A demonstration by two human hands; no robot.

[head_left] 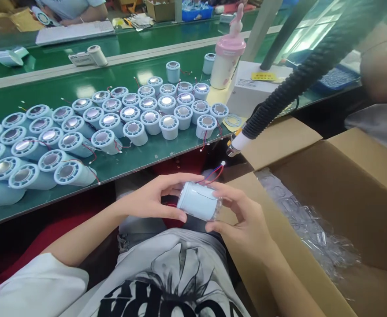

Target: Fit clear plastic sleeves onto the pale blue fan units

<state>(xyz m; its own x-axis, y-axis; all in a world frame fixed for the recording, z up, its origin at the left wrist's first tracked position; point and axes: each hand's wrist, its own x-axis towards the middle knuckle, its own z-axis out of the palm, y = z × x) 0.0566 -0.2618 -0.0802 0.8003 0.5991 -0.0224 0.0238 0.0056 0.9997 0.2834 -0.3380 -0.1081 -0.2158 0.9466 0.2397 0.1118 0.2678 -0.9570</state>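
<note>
A light blue cylindrical motor housing [198, 200] lies on its side between my two hands, over my lap. A clear plastic cover shows around its right end, and red and dark wires with a small white connector [223, 163] stick up behind it. My left hand [160, 198] is closed on the left end, thumb below and fingers behind. At the right end, my right hand [241, 215] grips the cover and housing between thumb and fingers. Many similar blue cylinders [110, 141] stand in rows on the green bench, metal discs facing up, several with red wires.
An open cardboard box [355, 189] with clear plastic parts [309, 229] stands at my right. A black flexible hose with a nozzle [235, 145] hangs above it. On the green bench [147, 163] are a pink-lidded bottle [226, 61] and a white machine [249, 90]. Other people sit across and at right.
</note>
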